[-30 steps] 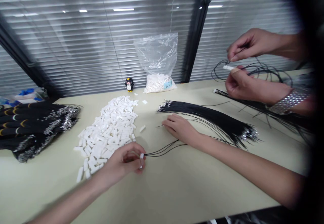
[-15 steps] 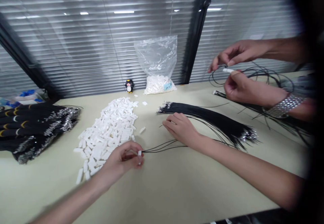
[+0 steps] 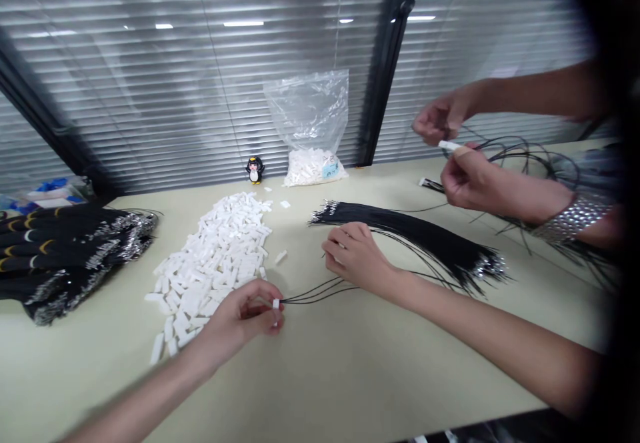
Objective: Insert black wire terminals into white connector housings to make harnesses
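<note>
Between the thumb and fingers of my left hand (image 3: pixel 255 309) is a small white connector (image 3: pixel 276 304), held just right of a pile of white connectors (image 3: pixel 215 256). Several thin black wires (image 3: pixel 320 291) run from it rightward and pass under my right hand (image 3: pixel 357 253). My right hand is closed, its fingertips pinching a wire whose tip is barely visible. Behind that hand lies a thick bundle of black wires (image 3: pixel 410 229) with silvery ends. One loose white connector (image 3: pixel 281 256) rests between the pile and my right hand.
A clear bag of white pieces (image 3: pixel 315 163) and a penguin figurine (image 3: pixel 255 170) stand at the back. Black wire bundles (image 3: pixel 75 249) lie at the left. Another person's hands (image 3: pixel 470 176) at the right hold a white connector (image 3: pixel 449 145) and black wires.
My right hand has shifted slightly, its fingers more curled, while my left hand stays put. The other person's upper hand has moved and closed near their connector.
</note>
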Action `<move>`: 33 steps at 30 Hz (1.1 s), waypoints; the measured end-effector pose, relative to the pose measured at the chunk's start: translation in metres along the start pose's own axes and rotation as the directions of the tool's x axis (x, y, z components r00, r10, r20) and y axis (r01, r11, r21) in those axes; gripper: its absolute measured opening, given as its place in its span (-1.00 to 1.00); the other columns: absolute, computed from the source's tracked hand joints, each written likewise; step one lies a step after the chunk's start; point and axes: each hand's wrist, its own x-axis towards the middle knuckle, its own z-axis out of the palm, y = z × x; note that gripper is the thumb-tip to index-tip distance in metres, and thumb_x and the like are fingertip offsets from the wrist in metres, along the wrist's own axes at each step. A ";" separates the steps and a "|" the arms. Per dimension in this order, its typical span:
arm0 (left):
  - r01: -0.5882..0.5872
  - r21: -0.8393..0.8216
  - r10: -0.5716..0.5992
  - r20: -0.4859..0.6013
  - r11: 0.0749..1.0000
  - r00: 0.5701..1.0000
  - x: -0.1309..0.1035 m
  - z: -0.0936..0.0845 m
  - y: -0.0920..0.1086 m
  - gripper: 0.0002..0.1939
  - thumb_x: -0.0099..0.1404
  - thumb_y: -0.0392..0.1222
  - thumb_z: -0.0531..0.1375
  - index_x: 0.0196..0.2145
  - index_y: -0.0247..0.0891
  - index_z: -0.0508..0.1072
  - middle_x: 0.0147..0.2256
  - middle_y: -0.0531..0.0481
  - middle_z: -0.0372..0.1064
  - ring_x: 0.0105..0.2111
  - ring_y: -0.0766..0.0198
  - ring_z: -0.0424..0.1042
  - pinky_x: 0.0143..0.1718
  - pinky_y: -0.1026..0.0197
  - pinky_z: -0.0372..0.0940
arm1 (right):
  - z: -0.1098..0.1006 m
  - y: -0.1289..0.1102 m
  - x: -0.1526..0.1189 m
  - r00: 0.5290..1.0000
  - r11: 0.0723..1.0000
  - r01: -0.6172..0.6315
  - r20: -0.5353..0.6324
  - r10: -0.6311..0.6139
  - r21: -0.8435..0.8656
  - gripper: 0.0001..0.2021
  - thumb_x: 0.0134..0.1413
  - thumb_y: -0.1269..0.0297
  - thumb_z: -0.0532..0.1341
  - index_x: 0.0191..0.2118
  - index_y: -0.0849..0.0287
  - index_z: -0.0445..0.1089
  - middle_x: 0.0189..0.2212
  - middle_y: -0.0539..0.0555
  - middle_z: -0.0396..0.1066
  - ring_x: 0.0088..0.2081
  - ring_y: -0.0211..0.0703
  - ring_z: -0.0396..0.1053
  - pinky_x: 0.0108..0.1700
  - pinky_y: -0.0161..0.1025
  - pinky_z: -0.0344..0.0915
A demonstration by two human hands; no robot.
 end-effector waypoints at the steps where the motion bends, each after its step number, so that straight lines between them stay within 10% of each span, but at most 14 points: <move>1: 0.005 0.003 -0.005 0.000 1.000 1.000 0.000 0.000 0.000 -0.85 0.22 -0.24 0.18 -0.23 -0.28 0.30 -0.41 0.03 0.33 -0.38 0.32 0.33 -0.29 0.22 0.22 | 0.000 0.000 0.000 1.000 1.000 0.005 0.005 -0.005 0.004 -0.91 0.07 0.41 0.06 -0.38 0.21 0.29 -0.35 0.08 0.24 -0.24 -0.22 0.01 -0.20 -0.20 -0.14; 33: 0.016 0.013 -0.016 0.018 1.000 1.000 0.000 -0.002 -0.001 -0.81 0.22 -0.20 0.19 -0.21 -0.27 0.31 -0.40 0.00 0.33 -0.35 0.29 0.33 -0.28 0.21 0.22 | -0.007 0.002 0.002 0.994 0.998 0.062 0.085 -0.063 0.014 -0.93 0.00 0.37 0.07 -0.40 0.18 0.28 -0.31 0.10 0.20 -0.20 -0.17 -0.01 -0.10 -0.12 -0.13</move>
